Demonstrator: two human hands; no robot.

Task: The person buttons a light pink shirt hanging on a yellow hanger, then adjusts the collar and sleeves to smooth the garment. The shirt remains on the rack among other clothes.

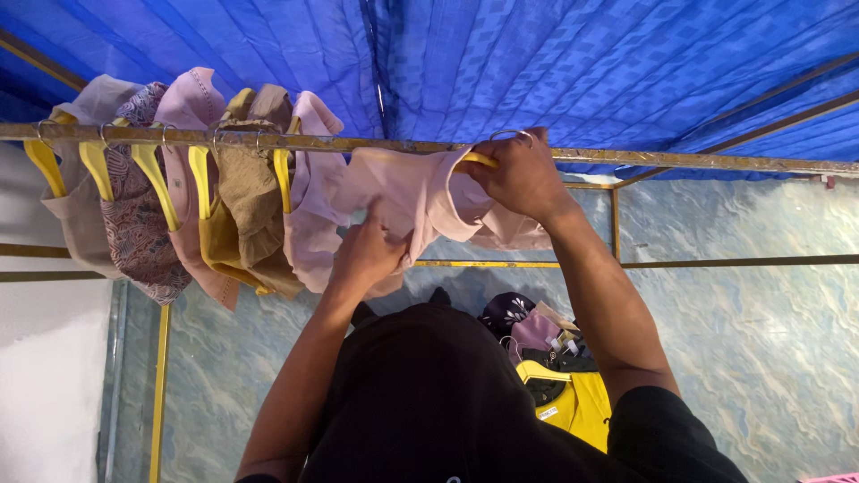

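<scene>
Metal rail (680, 161) runs 9 to 3 o'clock across the view. Pale pink garment (403, 192) hangs from it on a yellow hanger (480, 160), long axis dropping toward 6 o'clock. Right hand (523, 179), nearer the rail, is closed around the hanger's top at the hook. Left hand (365, 253), at 7 o'clock from it, pinches the garment's cloth. Hung clothes (179, 188) crowd 9 o'clock.

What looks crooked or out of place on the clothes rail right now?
The pale pink garment is bunched and lopsided on its yellow hanger, not draped flat like those hanging at the left. The right hand grips the hanger at the rail; the left hand pinches the fabric.
</scene>
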